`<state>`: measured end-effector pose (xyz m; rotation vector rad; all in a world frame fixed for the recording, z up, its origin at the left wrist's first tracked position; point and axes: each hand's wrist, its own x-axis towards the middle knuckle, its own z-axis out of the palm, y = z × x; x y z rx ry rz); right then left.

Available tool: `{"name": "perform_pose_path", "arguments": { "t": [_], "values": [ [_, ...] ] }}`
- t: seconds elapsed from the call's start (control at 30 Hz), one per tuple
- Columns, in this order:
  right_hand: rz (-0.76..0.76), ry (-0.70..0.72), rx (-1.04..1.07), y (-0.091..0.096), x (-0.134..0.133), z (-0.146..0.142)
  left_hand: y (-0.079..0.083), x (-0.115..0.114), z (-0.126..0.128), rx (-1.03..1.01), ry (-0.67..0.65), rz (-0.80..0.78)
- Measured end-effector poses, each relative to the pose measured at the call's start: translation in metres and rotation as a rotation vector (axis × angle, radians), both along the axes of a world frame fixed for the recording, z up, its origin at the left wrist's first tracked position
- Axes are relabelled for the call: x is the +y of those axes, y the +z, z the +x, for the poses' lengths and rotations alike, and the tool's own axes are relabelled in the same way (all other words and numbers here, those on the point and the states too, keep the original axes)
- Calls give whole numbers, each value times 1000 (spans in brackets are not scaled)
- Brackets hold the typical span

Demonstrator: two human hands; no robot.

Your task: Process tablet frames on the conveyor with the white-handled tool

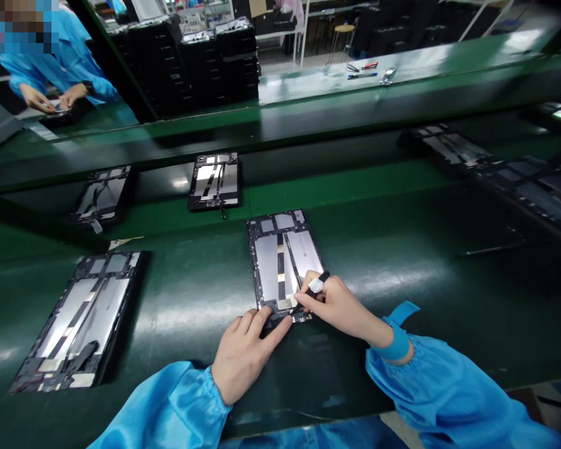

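An opened tablet chassis (283, 259) lies face down in front of me on the green work surface (402, 262), its silver plates and ribbon cable showing. My left hand (245, 355) rests on the surface at the chassis's near edge, fingers stretched out and pressing its bottom rim. My right hand (339, 305) is closed in a pinch round a thin black tool (311, 292) wrapped with white tape. The tool's tip touches the lower right part of the chassis. Both my sleeves are bright blue, and a blue band circles the right wrist.
Another open chassis (81, 318) lies at my left. Two more chassis (215, 181) (103, 196) sit farther back on the belt, and others (495, 168) at the right. Stacked black trays (201, 65) stand behind. A co-worker in blue (60, 68) works far left. Hand tools (367, 70) lie beyond.
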<state>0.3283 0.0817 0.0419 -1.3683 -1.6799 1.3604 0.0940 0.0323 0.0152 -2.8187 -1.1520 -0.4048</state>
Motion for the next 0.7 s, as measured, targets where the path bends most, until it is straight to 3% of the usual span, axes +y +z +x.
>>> {"name": "perform_pose_path", "arguments": {
  "t": [0.23,0.4,0.47,0.53,0.7],
  "values": [
    [-90,-70,129,-8,-1,1,-2,8,-19,-175,-105,-53],
    [2,-338,311,-13,-12,7,5,28,10,-68,-155,36],
    [69,-458,325,-18,-15,11,11,51,27,7,-126,38],
    [84,-491,309,-25,-15,13,15,84,44,41,-62,55],
    [19,-397,309,-48,-6,4,14,190,78,25,107,116]
  ]
}}
